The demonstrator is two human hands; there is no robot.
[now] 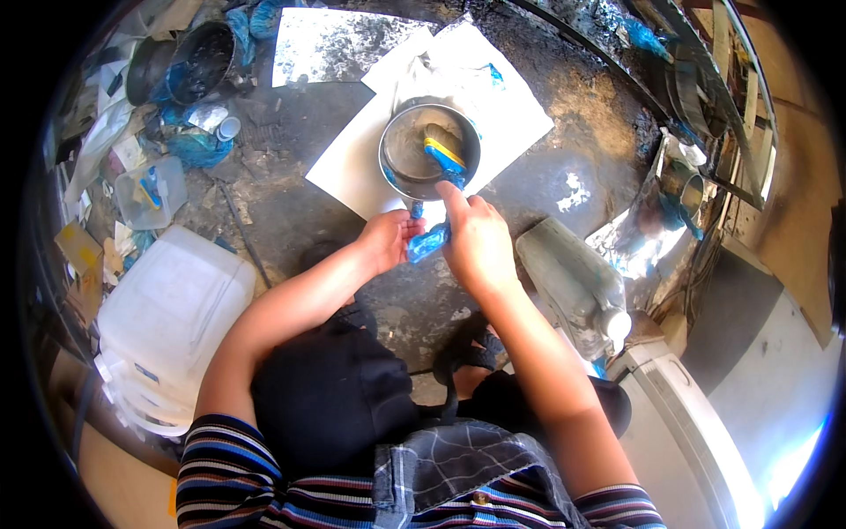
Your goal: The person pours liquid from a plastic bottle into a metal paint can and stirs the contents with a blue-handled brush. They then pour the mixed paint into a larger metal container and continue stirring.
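Observation:
A round metal pot [397,163] stands on white paper sheets on the floor in front of me. My right hand [480,238] grips a paintbrush [445,159] with blue plastic about its handle. The brush head, with a yellow and blue band, is inside the pot, against its inner surface. My left hand [388,240] is closed at the pot's near side, its fingers curled around a blue-wrapped handle [417,210]. A crumpled piece of blue plastic [429,243] hangs between both hands.
White paper sheets [344,172] lie under the pot, and a black-smudged sheet [322,44] lies behind. A large white jug [176,309] is at left, a clear jug [573,278] at right. Dark buckets [201,62] and a clear tub [150,192] stand far left.

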